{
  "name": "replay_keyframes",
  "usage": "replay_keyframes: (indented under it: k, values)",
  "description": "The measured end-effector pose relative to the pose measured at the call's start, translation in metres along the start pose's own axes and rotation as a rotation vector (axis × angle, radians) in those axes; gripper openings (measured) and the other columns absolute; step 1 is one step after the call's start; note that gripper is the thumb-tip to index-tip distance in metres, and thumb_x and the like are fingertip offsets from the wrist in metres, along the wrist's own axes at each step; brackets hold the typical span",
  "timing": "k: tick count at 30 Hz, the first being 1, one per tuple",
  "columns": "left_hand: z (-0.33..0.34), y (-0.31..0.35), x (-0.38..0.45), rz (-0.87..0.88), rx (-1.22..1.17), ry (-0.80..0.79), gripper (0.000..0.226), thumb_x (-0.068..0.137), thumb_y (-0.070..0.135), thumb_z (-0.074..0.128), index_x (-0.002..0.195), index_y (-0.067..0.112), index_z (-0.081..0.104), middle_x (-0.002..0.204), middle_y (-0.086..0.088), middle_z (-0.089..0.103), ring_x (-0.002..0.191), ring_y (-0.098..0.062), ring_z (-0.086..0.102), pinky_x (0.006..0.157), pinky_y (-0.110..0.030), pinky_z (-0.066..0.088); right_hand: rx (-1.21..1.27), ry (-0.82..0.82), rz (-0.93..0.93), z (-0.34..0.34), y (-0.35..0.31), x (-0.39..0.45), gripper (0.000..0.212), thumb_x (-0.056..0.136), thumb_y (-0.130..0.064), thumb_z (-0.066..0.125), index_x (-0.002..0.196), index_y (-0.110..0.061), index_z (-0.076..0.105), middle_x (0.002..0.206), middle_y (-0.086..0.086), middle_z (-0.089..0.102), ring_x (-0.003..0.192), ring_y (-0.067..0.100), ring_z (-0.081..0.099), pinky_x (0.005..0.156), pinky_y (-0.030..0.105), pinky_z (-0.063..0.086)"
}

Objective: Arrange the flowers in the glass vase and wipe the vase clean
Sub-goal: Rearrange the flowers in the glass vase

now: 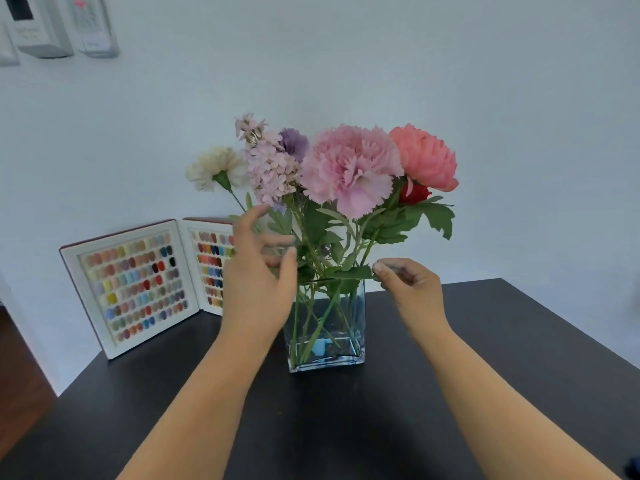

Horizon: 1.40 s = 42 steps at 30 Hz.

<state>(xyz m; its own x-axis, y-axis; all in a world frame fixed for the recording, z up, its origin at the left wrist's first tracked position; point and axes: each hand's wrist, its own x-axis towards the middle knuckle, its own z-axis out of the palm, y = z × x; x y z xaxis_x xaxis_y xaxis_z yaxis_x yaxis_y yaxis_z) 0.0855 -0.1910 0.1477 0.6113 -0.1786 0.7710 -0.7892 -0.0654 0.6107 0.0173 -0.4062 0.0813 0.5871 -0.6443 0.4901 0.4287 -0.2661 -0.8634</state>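
A square glass vase [356, 341] stands on the black table [519, 341] and holds several flowers: a cream one [214, 168], lilac sprigs [270, 164], a purple bloom [294, 142], a big pink carnation [349, 168], a coral peony [426, 157] and a small red one [414, 194]. My left hand [258, 271] is raised at the left of the stems with fingers spread and slightly blurred, touching the greenery just above the rim. My right hand [410, 284] pinches the tip of a green leaf [353, 273] at the vase's right rim.
An open white display book of coloured nail samples [138, 285] stands at the back left of the table against the pale wall. Grey wall-mounted devices [45, 26] hang at the top left. The table's left edge drops to a wooden floor [17, 382].
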Motion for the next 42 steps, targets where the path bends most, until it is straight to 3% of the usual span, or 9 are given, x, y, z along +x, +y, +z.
replay_keyframes:
  k: [5, 9, 12, 13, 16, 26, 29, 36, 42]
  values:
    - [-0.052, -0.049, 0.031, -0.31, -0.157, 0.22, 0.044, 0.082, 0.02, 0.067, 0.103, 0.052, 0.045, 0.088, 0.008, 0.069, 0.07, -0.005, 0.068, 0.052, -0.012, 0.049, -0.012, 0.018, 0.049, 0.0, 0.007, -0.011, 0.004, 0.082, -0.028, 0.073, 0.084, -0.029, 0.076, 0.084, -0.004, 0.076, 0.085, 0.014, 0.071, 0.077, 0.028, 0.053]
    - [-0.047, -0.102, 0.049, -0.627, -0.248, -0.036, 0.034, 0.089, 0.022, 0.068, 0.122, 0.023, 0.059, 0.107, -0.005, 0.066, 0.092, -0.016, 0.065, 0.073, -0.024, 0.051, 0.003, 0.066, 0.078, 0.01, 0.012, -0.02, 0.015, 0.086, -0.021, 0.069, 0.082, -0.034, 0.076, 0.084, -0.006, 0.076, 0.085, 0.013, 0.071, 0.077, 0.027, 0.052]
    - [-0.028, -0.122, 0.053, -0.741, -0.35, -0.238, 0.041, 0.094, 0.017, 0.063, 0.134, 0.012, 0.055, 0.117, -0.009, 0.067, 0.104, -0.02, 0.065, 0.093, -0.032, 0.053, 0.016, 0.098, 0.096, 0.017, 0.011, -0.023, 0.021, 0.089, -0.018, 0.067, 0.078, -0.033, 0.076, 0.082, -0.006, 0.075, 0.083, 0.013, 0.07, 0.077, 0.028, 0.053]
    - [-0.022, -0.125, 0.053, -0.757, -0.397, -0.278, 0.04, 0.095, 0.015, 0.062, 0.134, 0.011, 0.054, 0.115, -0.007, 0.07, 0.103, -0.02, 0.068, 0.091, -0.03, 0.054, 0.019, 0.106, 0.102, 0.019, 0.01, -0.024, 0.021, 0.089, -0.017, 0.067, 0.077, -0.033, 0.076, 0.081, -0.006, 0.075, 0.082, 0.012, 0.069, 0.076, 0.027, 0.052]
    - [-0.008, -0.125, 0.056, -0.771, -0.516, -0.333, 0.033, 0.096, 0.013, 0.06, 0.128, 0.009, 0.059, 0.107, -0.005, 0.075, 0.095, -0.015, 0.072, 0.073, -0.021, 0.056, 0.031, 0.125, 0.118, 0.022, 0.009, -0.026, 0.018, 0.089, -0.017, 0.067, 0.077, -0.029, 0.075, 0.076, -0.008, 0.073, 0.074, 0.005, 0.064, 0.073, 0.025, 0.048]
    - [-0.009, -0.111, 0.043, -0.471, -0.401, -0.318, 0.019, 0.097, 0.013, 0.057, 0.097, 0.023, 0.074, 0.083, 0.002, 0.076, 0.078, -0.009, 0.07, 0.068, -0.017, 0.053, 0.043, 0.136, 0.114, 0.024, 0.016, -0.041, 0.017, 0.089, -0.017, 0.068, 0.077, -0.026, 0.074, 0.071, -0.01, 0.069, 0.067, 0.003, 0.058, 0.07, 0.024, 0.046]
    - [-0.01, -0.106, 0.034, -0.369, -0.323, -0.31, 0.02, 0.097, 0.014, 0.058, 0.091, 0.025, 0.073, 0.083, -0.007, 0.073, 0.075, -0.008, 0.067, 0.068, -0.018, 0.054, 0.037, 0.108, 0.115, 0.028, 0.021, -0.045, 0.019, 0.089, -0.015, 0.066, 0.076, -0.026, 0.074, 0.068, -0.01, 0.068, 0.065, 0.005, 0.057, 0.069, 0.025, 0.046]
    - [-0.011, -0.1, 0.023, -0.369, -0.303, -0.284, 0.023, 0.098, 0.02, 0.057, 0.087, 0.031, 0.074, 0.083, 0.008, 0.075, 0.077, -0.003, 0.067, 0.066, -0.016, 0.05, 0.059, 0.105, 0.159, 0.032, 0.021, -0.041, 0.018, 0.092, -0.015, 0.063, 0.08, -0.026, 0.073, 0.073, -0.003, 0.066, 0.066, 0.011, 0.055, 0.065, 0.026, 0.046]
    - [-0.005, -0.1, 0.011, -0.467, -0.409, -0.236, 0.025, 0.1, 0.029, 0.052, 0.096, 0.039, 0.074, 0.105, 0.018, 0.073, 0.101, -0.001, 0.066, 0.087, -0.022, 0.051, 0.044, 0.129, 0.21, 0.035, 0.012, -0.025, 0.013, 0.091, -0.013, 0.059, 0.081, -0.022, 0.064, 0.077, -0.001, 0.063, 0.065, 0.011, 0.053, 0.066, 0.028, 0.045]
